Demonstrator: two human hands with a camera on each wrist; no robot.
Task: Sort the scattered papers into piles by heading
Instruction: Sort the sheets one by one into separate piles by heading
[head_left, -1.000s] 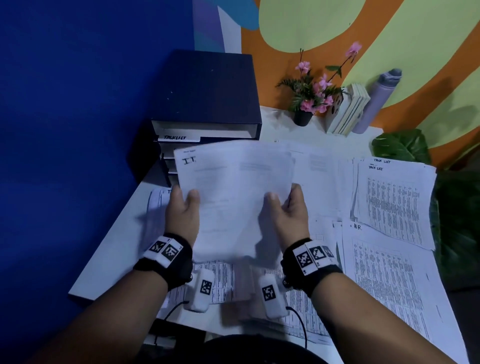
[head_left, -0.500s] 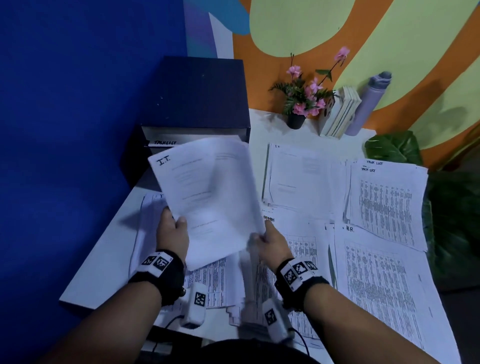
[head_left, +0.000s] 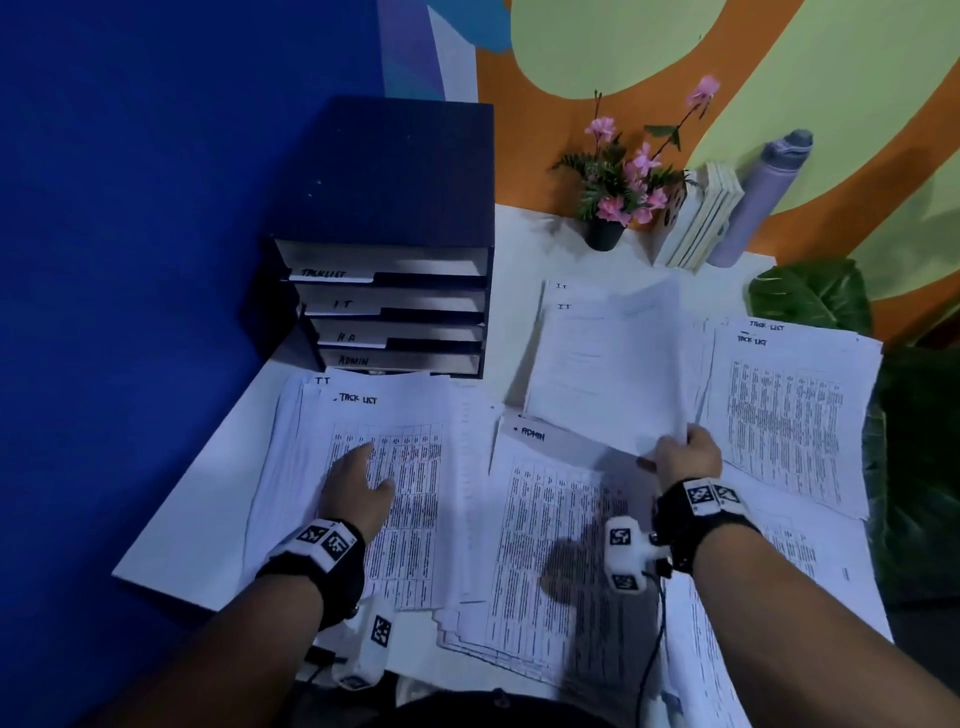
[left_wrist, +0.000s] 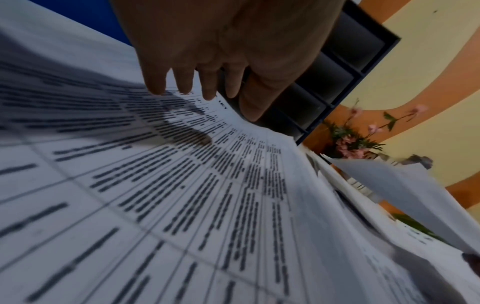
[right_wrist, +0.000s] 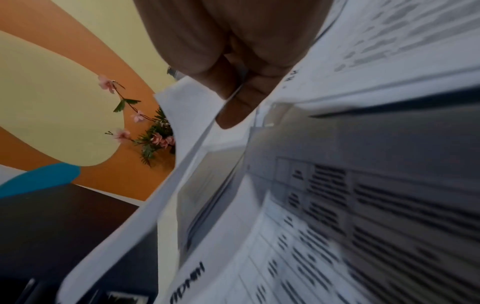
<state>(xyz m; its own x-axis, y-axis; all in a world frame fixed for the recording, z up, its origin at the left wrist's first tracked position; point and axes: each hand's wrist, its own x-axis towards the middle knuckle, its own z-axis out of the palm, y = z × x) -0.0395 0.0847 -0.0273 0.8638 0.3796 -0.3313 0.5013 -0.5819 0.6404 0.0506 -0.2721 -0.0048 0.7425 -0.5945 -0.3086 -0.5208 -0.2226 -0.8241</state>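
White printed papers cover the white table (head_left: 218, 467). My right hand (head_left: 683, 452) pinches the near corner of a sheet headed "IT" (head_left: 608, 374), holding it just over the IT pile (head_left: 566, 288) at the back centre; the thumb and fingers (right_wrist: 233, 98) clamp its edge. My left hand (head_left: 358, 478) hovers with straight fingers (left_wrist: 182, 82) just above a "TASK LIST" sheet (head_left: 395, 467) on the left. An "ADMIN" sheet (head_left: 550, 519) lies in the middle. Another task-list pile (head_left: 789, 410) lies to the right.
A dark drawer unit (head_left: 389, 312) with labelled trays TASK LIST, IT, H.R and ADMIN stands at the back left. A potted flower (head_left: 618, 197), several books (head_left: 696, 223) and a grey bottle (head_left: 758, 202) line the back wall. A leafy plant (head_left: 815, 296) is at right.
My left hand let go of the IT sheet and dropped over the task-list sheet at left. My right hand carried the sheet rightward to the IT pile.
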